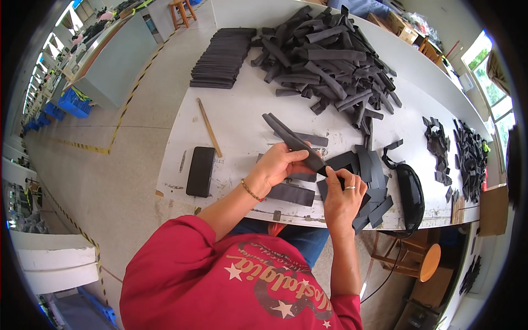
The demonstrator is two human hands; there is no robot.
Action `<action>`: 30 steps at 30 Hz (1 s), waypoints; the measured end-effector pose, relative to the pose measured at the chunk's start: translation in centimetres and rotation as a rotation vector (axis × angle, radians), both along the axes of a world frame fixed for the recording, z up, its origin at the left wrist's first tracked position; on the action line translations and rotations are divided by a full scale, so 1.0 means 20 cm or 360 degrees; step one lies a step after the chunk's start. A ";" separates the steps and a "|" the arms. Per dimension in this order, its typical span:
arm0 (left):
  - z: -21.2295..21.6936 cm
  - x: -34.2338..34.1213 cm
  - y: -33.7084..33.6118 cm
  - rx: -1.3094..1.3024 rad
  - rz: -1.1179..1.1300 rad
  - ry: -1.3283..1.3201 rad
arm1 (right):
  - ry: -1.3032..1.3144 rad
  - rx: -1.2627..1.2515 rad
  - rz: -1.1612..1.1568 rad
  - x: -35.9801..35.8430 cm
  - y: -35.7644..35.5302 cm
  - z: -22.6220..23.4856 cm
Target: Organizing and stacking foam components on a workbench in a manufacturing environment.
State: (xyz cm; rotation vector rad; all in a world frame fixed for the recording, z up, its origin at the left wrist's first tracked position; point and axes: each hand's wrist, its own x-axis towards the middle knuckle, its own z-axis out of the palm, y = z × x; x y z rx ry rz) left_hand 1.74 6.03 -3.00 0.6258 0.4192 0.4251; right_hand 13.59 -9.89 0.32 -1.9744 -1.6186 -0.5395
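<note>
While both hands meet over the near side of the white table (236, 118), the dark tube (289, 136) is held slantwise between them, its free end pointing away from the person and leftward. The left hand (278, 166) has its thumb and fingers closed round the tube's middle; the right hand (342, 195) has thumb and forefinger pinched together at the near end, the other fingers curled. Whether anything else lies under those curled fingers cannot be told.

The step in hand looks like working or straightening that near end. The next move would seem to call for a steady left grip and a small, careful shift of the right fingertips.

Below the tube lie flat dark strips (292, 194); just right of it, fanned dark pieces (374, 181), and farther right a black mesh pouch (411, 198). Beyond the tube rises a loose dark heap (335, 55), with a neat dark stack (223, 58) beyond it to the left. Left of the tube are a wooden stick (209, 127) and a black oblong case (201, 171).

Well to the tube's left, past the table, are floor tape (129, 99) and blue crates (74, 103); well to its right, a window (489, 82) and, nearer the person, a wooden stool (430, 263).
</note>
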 end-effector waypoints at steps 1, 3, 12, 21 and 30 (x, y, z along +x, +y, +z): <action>0.01 0.00 -0.02 0.0053 0.0030 0.0017 | -0.0004 0.0001 0.0000 -0.01 0.01 0.00; 0.00 0.00 -0.05 0.0124 0.0056 -0.0004 | -0.0001 0.0045 -0.0006 -0.03 0.02 -0.01; 0.01 0.06 -0.17 0.0114 0.0220 -0.0352 | 0.0646 0.0332 0.0171 -0.20 0.07 -0.13; -0.01 0.07 -0.28 0.0225 0.0359 -0.0292 | 0.0564 0.0130 0.0212 -0.18 0.05 -0.15; 0.04 0.05 -0.31 0.0158 0.0388 -0.0438 | 0.0627 0.0120 0.0452 -0.15 0.04 -0.08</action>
